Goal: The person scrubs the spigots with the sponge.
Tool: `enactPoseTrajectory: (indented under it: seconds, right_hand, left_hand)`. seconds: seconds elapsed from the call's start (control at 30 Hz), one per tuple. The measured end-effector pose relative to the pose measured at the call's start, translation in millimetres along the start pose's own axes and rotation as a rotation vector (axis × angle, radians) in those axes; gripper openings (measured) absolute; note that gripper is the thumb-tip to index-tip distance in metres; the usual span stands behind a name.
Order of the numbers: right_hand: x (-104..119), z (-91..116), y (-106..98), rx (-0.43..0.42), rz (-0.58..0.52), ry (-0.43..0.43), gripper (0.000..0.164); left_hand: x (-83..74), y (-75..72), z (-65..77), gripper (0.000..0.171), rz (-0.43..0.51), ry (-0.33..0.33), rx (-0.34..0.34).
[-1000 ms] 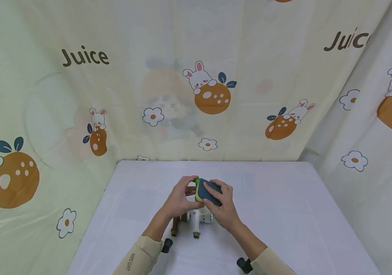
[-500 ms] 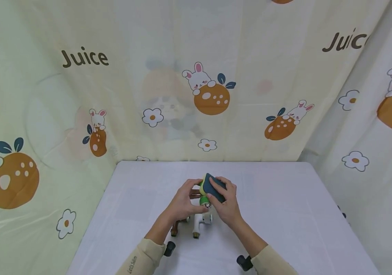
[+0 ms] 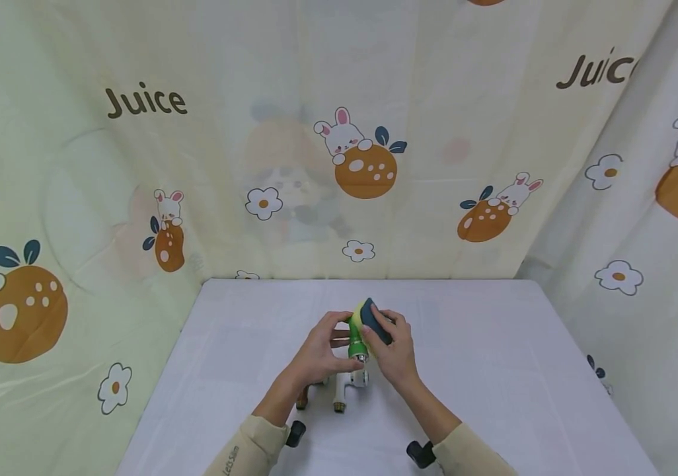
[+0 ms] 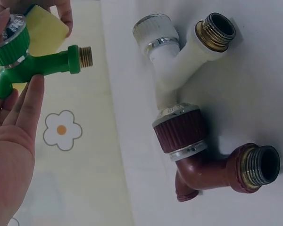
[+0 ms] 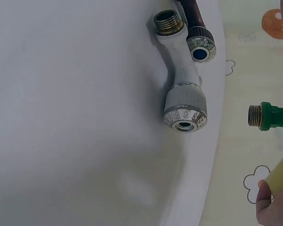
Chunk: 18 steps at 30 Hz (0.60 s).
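Note:
A green tap (image 4: pixel 52 65) with a ribbed collar and a threaded brass end is held up over the table in my left hand (image 3: pixel 315 350). Its thumb lies at the chrome-faced knob and its fingers support the body. My right hand (image 3: pixel 398 350) grips a sponge (image 4: pixel 45 33), yellow with a dark blue scouring side. The sponge's yellow side faces the tap and appears to lie against it; the exact contact is partly hidden by fingers. Below the hands, a white tap (image 5: pixel 183 61) and a maroon tap (image 4: pixel 203 174) lie side by side on the table.
The white-covered table (image 3: pixel 482 370) extends on both sides of the hands. A printed curtain (image 3: pixel 434 132) hangs behind it and along its sides. Black wrist straps' parts (image 3: pixel 420 455) stick out near the sleeves.
The sponge has shifted slightly right and turned more upright, so more of the green tap shows. Both hands have moved a little to the right.

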State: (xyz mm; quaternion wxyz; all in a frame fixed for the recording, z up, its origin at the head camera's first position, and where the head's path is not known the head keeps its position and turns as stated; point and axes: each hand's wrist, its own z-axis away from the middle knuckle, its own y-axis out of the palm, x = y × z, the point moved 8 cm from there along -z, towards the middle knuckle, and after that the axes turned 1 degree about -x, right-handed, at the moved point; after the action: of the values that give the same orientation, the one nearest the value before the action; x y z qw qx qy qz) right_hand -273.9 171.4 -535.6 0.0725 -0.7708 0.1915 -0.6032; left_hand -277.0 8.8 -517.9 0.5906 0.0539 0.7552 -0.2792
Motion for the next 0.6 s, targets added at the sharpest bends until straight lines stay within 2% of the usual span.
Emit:
enactPoseTrajectory:
  seconds: [0.13,0.27,0.6]
  right_hand:
    - [-7.5,3.0,-0.1,0.011,-0.046,0.059,0.050]
    - [-10.4,7.3,2.2,0.042,-0.077,0.062,0.045]
    - [8.4,16.5,9.6,0.125,-0.184,-0.114,0.043]
  left_hand:
    - [3.9,-3.9,1.6,0.095,0.018,-0.018,-0.021]
    - [8.6,-10.5,1.8,0.093,0.037,-0.016,-0.053]
    - [12.5,-17.0,0.7,0.096,0.068,0.010,-0.073]
